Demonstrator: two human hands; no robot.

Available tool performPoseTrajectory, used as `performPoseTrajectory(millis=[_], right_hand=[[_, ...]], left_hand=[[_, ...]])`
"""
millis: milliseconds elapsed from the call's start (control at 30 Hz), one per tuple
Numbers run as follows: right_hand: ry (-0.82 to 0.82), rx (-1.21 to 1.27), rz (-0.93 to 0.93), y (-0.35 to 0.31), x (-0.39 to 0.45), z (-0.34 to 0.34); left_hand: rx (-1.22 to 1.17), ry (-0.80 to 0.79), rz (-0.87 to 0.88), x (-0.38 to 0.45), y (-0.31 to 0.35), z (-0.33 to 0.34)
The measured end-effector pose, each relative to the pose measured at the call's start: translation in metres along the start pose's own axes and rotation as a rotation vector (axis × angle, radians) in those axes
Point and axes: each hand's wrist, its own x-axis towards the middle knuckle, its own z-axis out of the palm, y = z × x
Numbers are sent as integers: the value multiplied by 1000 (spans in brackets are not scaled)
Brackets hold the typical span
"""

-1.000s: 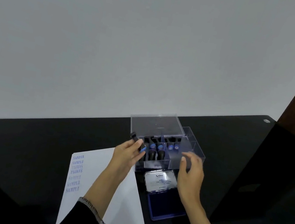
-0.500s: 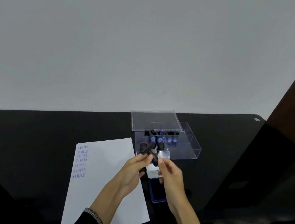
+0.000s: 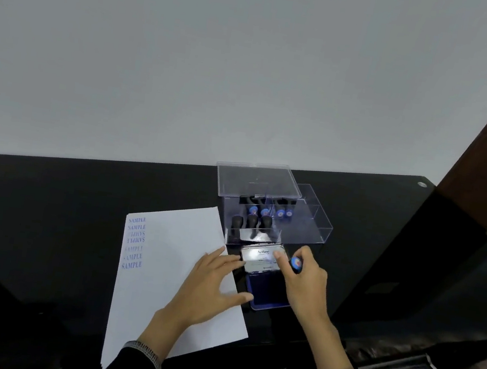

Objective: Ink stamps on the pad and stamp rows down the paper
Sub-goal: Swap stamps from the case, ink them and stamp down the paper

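Gripping a black-handled stamp with a blue cap (image 3: 296,262) in the curled fingers of your right hand (image 3: 305,282), you hold it just beyond the open blue ink pad (image 3: 267,294), whose raised silver lid (image 3: 259,260) your forefinger touches. Your left hand (image 3: 209,286) lies flat, fingers apart, on the white paper sheet (image 3: 161,266), thumb tip at the pad's near corner. Done: one column of seven blue "SAMPLE" prints (image 3: 135,242) well left of your left fingertips. Left, by judgement: inking this stamp and most rows. Free room: bare paper under and left of your left palm; the clear plastic stamp box (image 3: 271,219) stands close beyond both hands' fingertips, the paper's right edge beneath your left fingers.
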Motion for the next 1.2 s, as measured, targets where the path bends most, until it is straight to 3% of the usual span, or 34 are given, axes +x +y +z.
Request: performPoseTrajectory(millis=[167,533,700,933,1033,1200], right_hand=[[-52,-346,-148,-5,4,4],[-110,-661,-225,-11,5,24],[-43,-696,-253,-9,-4,28],[23,-646,-309,-15,-8,27],[49,-716,-342,-17,-11,28],[50,-622,-304,-13,-8,28]], left_hand=[[112,7,28,-3,-2,9],[128,36,57,-4,-2,12],[-10,208,45,-5,-10,-1],[-28,430,-172,-23,-54,-41],[-15,494,-274,-37,-75,-60],[2,535,-445,-55,-100,-77]])
